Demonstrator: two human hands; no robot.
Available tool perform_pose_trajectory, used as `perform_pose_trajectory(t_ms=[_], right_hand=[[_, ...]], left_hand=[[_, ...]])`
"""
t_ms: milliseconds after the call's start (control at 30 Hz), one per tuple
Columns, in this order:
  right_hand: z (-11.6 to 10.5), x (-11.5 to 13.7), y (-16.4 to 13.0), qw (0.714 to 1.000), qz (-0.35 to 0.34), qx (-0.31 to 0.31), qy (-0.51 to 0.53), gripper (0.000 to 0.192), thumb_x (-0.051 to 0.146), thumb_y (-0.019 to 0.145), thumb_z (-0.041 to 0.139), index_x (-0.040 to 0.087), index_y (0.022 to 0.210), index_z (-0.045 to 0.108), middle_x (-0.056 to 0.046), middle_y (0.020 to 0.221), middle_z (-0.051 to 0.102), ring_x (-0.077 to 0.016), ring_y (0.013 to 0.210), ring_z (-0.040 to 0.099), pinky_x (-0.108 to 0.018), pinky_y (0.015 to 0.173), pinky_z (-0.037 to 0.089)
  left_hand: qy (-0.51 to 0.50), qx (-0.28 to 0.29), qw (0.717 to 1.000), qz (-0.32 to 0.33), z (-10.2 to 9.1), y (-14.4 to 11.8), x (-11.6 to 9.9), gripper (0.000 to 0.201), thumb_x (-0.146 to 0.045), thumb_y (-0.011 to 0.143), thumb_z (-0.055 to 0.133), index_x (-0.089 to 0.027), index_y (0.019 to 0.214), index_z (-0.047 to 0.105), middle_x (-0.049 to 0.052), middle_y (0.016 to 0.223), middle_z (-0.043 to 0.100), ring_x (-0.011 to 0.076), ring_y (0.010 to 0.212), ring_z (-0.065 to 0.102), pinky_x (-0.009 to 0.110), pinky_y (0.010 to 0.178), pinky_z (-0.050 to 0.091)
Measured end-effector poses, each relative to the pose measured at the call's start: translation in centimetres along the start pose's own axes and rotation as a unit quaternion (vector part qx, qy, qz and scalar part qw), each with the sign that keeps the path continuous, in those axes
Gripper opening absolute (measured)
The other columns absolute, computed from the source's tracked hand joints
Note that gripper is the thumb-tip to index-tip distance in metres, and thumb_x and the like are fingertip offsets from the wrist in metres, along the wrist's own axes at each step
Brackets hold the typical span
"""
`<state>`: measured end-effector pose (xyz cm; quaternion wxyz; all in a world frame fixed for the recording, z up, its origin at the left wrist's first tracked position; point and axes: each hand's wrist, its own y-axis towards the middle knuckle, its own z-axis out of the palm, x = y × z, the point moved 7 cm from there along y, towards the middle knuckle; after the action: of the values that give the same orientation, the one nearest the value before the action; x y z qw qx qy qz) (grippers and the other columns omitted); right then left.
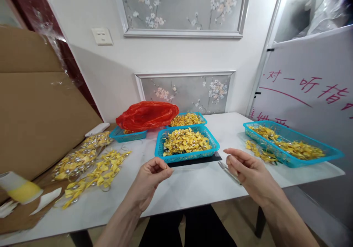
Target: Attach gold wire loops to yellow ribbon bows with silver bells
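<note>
Metal tool [227,170], right of centre; long axis diagonal, tips toward upper left. Right hand [248,171], beside it, and left hand [153,177], lower centre: fingertips pinched closed, contents indiscernible.

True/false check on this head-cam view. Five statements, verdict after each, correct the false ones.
1. The left hand and right hand are apart. True.
2. The right hand is inside the red bag. False: it is above the table, near a metal tool; the red bag is at the back, left of centre.
3. The red bag partly covers a blue basket. True.
4. Yellow pieces lie outside the baskets, left of the left hand. True.
5. The writing at the right is blue. False: it is pinkish red.
</note>
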<state>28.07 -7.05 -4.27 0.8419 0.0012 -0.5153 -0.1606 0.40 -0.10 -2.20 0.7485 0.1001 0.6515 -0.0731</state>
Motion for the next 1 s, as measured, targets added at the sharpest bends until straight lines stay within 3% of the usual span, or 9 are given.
perform_pose_trajectory(t_ms=[300,500,767,833,900,1000], right_hand=[[-3.0,1.3,1.9,0.997,-0.028,-0.067,0.016,0.036,0.037,0.052,0.097,0.020,0.075,0.076,-0.001,0.068,0.061,-0.0039,0.053,0.045,-0.014,0.047,0.038],[-3.6,1.4,2.0,0.997,-0.038,-0.071,-0.003,0.036,0.039,0.055,0.096,0.018,0.073,0.073,0.000,0.068,0.059,-0.0032,0.051,0.042,-0.014,0.045,0.035],[-4.6,1.2,1.8,0.993,-0.060,-0.097,-0.010,0.033,0.037,0.062,0.093,0.017,0.075,0.070,0.001,0.069,0.056,-0.0050,0.050,0.037,-0.019,0.042,0.028],[-4.2,1.1,1.7,0.994,-0.058,-0.094,0.000,0.033,0.037,0.062,0.093,0.018,0.076,0.070,0.001,0.071,0.055,-0.0047,0.049,0.033,-0.019,0.042,0.028],[-3.4,1.0,1.6,0.995,-0.050,-0.084,0.004,0.031,0.038,0.065,0.091,0.019,0.077,0.069,0.002,0.072,0.054,-0.0053,0.050,0.032,-0.020,0.043,0.030],[-2.2,0.8,1.4,0.997,-0.039,-0.065,0.001,0.029,0.040,0.070,0.088,0.020,0.074,0.068,0.000,0.076,0.056,-0.0100,0.063,0.045,-0.020,0.056,0.042]], left_hand=[[0.055,0.056,0.997,-0.003,-0.3,0.2,0.8,0.031,-0.025,0.061,0.090,-0.017,0.062,0.061,-0.004,0.060,0.064,0.0090,0.059,0.050,0.020,0.059,0.040],[0.098,0.111,0.989,-0.015,0.4,-0.1,1.0,0.022,-0.023,0.067,0.086,-0.016,0.068,0.066,-0.002,0.066,0.063,0.0100,0.062,0.051,0.021,0.060,0.039],[0.167,0.103,0.979,0.052,1.4,-0.1,-0.2,0.023,-0.024,0.070,0.081,-0.019,0.065,0.059,-0.002,0.067,0.062,0.0123,0.060,0.053,0.023,0.057,0.043],[0.209,0.085,0.971,0.084,2.0,0.9,-0.8,0.015,-0.026,0.075,0.077,-0.020,0.072,0.064,0.000,0.074,0.065,0.0156,0.066,0.058,0.027,0.062,0.047],[0.260,0.056,0.956,0.123,2.4,2.6,-1.6,0.007,-0.026,0.081,0.074,-0.022,0.086,0.070,0.004,0.094,0.070,0.0203,0.083,0.064,0.032,0.075,0.052],[0.340,0.009,0.927,0.159,2.5,5.9,-2.8,0.018,-0.028,0.092,0.065,-0.020,0.107,0.068,0.008,0.122,0.066,0.0250,0.108,0.063,0.045,0.092,0.053]])
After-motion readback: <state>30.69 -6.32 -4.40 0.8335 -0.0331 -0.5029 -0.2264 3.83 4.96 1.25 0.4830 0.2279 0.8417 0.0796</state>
